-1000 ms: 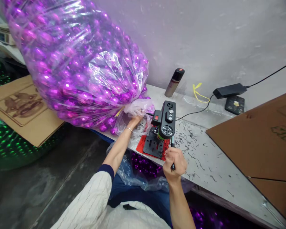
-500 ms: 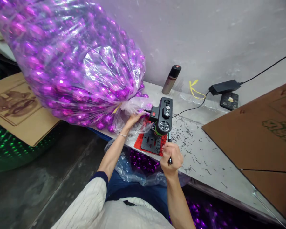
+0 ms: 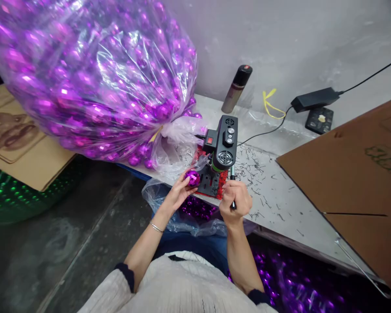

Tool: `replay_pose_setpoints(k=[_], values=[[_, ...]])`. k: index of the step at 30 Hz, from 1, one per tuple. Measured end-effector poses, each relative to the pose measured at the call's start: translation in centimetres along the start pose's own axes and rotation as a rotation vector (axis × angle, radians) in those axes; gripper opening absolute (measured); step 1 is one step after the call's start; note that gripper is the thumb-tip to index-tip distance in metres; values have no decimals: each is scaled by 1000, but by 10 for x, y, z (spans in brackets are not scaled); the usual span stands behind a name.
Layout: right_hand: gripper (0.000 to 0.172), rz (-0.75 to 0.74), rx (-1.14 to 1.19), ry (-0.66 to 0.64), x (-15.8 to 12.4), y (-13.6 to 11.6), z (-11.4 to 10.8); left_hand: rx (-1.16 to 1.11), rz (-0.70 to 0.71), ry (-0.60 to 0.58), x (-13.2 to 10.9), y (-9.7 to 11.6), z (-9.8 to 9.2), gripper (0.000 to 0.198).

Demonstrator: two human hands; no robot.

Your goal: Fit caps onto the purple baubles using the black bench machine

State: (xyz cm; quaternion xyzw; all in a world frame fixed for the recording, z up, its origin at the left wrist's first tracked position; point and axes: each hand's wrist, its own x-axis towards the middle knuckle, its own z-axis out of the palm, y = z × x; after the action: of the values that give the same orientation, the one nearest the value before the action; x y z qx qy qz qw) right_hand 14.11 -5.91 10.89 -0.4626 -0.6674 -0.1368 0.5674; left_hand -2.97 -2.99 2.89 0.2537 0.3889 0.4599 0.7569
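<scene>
Closest to me, an open clear bag [image 3: 195, 219] of purple balls sags from the tabletop's edge onto my lap, at six o'clock from the machine, low enough that a hand can drop straight into it. My left hand [image 3: 176, 196] comes in from seven o'clock, wrist bent back and palm turned toward the machine. Its grip is a fingertip pinch on one purple ball [image 3: 193, 178], thumb beneath and fingers over the top. The ball sits by the near left corner of the black base plate [image 3: 210, 184], about eight o'clock from the column; whether it touches the plate I cannot tell. I judge the tip-only hold leaves most of the ball bare to the tool.

My right hand [image 3: 236, 201] is a closed fist, its grip wrapped round the lever [image 3: 232, 173] that hangs at five o'clock from the small press [image 3: 224, 145]. The forearm rises straight from my body with the elbow tucked, a pose that suits drawing the lever toward me.

Out at three o'clock the tabletop [image 3: 280, 208] is strewn with thin dark shavings, and a cardboard sheet [image 3: 355, 174] lies over its right side. At ten o'clock the big sack [image 3: 94, 82] of purple balls leans in, its tied neck pointing at the press. At twelve o'clock a spray can [image 3: 237, 88] stands by the wall, and at two o'clock sits a power adapter [image 3: 314, 99]
</scene>
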Motion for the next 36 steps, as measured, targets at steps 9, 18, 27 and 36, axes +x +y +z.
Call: replay_pose_setpoints(k=[9, 18, 27, 36], values=[[23, 13, 13, -1, -4, 0, 0, 1445, 684, 325, 14, 2, -21, 47], [23, 29, 9, -8, -6, 0, 0, 794, 564, 314, 27, 4, -21, 42], [23, 16, 3, -20, -5, 2, -2, 901, 521, 88, 23, 12, -15, 68], [23, 42, -7, 33, 19, 2, -2, 151, 174, 70, 27, 14, 4, 67]])
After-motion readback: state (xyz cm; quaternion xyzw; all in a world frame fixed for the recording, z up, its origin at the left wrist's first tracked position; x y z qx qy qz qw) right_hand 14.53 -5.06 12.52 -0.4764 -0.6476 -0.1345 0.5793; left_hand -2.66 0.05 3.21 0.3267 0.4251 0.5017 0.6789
